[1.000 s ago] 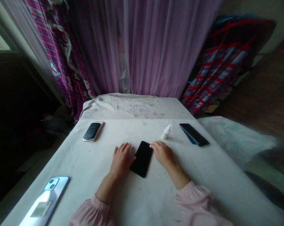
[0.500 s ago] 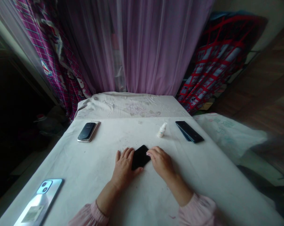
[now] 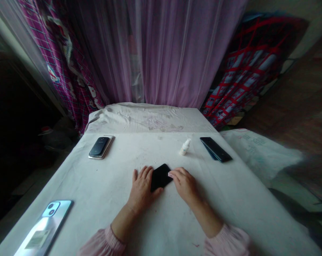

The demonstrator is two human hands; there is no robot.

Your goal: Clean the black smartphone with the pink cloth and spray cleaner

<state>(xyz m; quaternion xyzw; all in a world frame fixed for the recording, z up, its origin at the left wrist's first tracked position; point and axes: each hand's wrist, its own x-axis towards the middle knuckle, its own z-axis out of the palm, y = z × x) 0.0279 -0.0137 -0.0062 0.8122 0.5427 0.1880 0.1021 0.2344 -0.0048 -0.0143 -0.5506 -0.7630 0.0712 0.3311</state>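
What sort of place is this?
Probably a room in someone's home: purple curtains hang behind a table spread with a white cloth, and red-patterned fabric shows off to the right.

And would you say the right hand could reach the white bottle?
Probably yes: the bottle stands just beyond the right hand, nothing visible between them, though that hand is at the phone.

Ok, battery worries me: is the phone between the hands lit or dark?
Dark: the black phone shows nothing lit on its visible face. Cannot tell whether it's off.
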